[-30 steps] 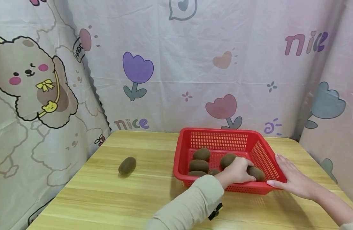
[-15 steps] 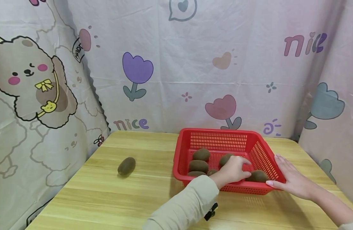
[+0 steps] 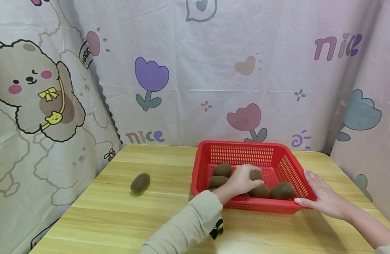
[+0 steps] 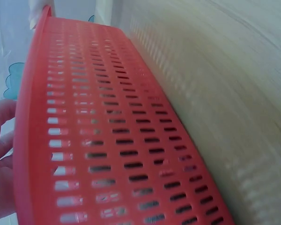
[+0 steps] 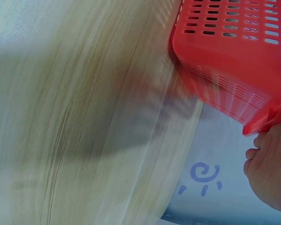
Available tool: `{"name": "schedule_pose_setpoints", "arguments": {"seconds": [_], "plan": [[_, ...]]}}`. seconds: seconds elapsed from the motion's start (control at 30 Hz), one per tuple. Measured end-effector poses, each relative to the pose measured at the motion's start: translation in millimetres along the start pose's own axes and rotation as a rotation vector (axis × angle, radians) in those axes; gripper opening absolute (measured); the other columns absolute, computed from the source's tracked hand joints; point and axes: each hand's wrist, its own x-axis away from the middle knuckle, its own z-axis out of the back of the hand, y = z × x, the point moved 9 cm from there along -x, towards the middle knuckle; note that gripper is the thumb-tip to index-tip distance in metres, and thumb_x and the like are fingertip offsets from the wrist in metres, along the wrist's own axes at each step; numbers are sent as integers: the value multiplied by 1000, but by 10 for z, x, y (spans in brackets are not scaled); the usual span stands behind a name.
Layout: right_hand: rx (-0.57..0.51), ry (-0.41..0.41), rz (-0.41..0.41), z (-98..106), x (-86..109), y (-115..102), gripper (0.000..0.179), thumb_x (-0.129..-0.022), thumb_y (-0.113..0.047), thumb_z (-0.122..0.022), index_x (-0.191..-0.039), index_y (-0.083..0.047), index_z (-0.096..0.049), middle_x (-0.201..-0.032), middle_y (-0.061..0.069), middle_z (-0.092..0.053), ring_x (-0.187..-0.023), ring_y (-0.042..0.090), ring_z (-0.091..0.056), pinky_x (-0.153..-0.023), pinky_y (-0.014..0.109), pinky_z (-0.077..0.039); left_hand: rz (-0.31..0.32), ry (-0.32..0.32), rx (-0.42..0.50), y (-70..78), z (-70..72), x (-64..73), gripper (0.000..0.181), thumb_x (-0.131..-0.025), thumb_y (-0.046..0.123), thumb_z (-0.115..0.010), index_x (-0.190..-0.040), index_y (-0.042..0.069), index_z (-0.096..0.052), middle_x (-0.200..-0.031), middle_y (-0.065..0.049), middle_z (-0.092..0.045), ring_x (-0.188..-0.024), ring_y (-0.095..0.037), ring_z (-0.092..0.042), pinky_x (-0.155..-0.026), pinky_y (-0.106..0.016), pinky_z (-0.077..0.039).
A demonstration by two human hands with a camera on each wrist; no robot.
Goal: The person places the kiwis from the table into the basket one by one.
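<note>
A red plastic basket [image 3: 242, 144] with slotted walls stands on the table with several brown kiwis inside. My left hand [image 3: 240, 180] reaches over its front rim, thumb and fingers around a kiwi [image 3: 256, 175] near the middle. Other kiwis lie close by: one at the front right [image 3: 282, 191], one just below the hand [image 3: 259, 191], one at the back left [image 3: 222, 170]. My right hand [image 3: 325, 197] rests on the basket's right front corner with its fingers straight along the side. In the left wrist view, the basket wall [image 4: 35, 140] hides part of the left hand [image 4: 0, 154].
A single kiwi [image 3: 140, 183] lies on the wooden table [image 3: 118, 218] to the left of the basket. Behind the table hangs a printed curtain [image 3: 188, 70]; another stretch of printed cloth [image 3: 52, 169] covers the left side.
My left hand has let go of the kiwi at the front right and moved left to the one near the middle. The right hand stays at the corner.
</note>
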Motion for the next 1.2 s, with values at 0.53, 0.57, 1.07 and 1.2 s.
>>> {"name": "schedule_pose_setpoints", "arguments": {"seconds": [0.53, 0.57, 1.07, 1.2], "plan": [[-3, -5, -2, -5, 8, 19, 102, -82, -43, -63, -145, 8, -2, -145, 38, -13, -129, 55, -14, -88, 77, -22, -88, 106, -12, -132, 388, 210, 40, -84, 27, -69, -121, 15, -62, -126, 1, -60, -119, -12, -54, -99, -30, -46], [-2, -5, -2, -6, 9, 18, 102, -82, -43, -63, -145, 8, -2, -144, 38, -13, -129, 55, -15, -88, 77, -22, -94, 115, -10, -142, 406, 221, 40, -84, 26, -69, -121, 15, -62, -125, 1, -61, -119, -12, -54, -98, -29, -46], [-9, -6, -3, -10, -1, 22, 101, -82, -43, -63, -145, 9, -2, -145, 38, -11, -129, 56, -13, -88, 77, -22, -173, 237, 95, -373, 762, 452, 45, -83, 20, -70, -124, 9, -58, -129, -5, -58, -122, -17, -52, -100, -34, -45], [-9, -9, -7, -15, -4, 29, 101, -82, -43, -63, -145, 8, -2, -145, 38, -11, -130, 56, -13, -89, 76, -21, -181, 294, 93, -484, 861, 499, 48, -81, 22, -72, -125, 10, -57, -131, -5, -56, -125, -19, -50, -100, -36, -45]]}}
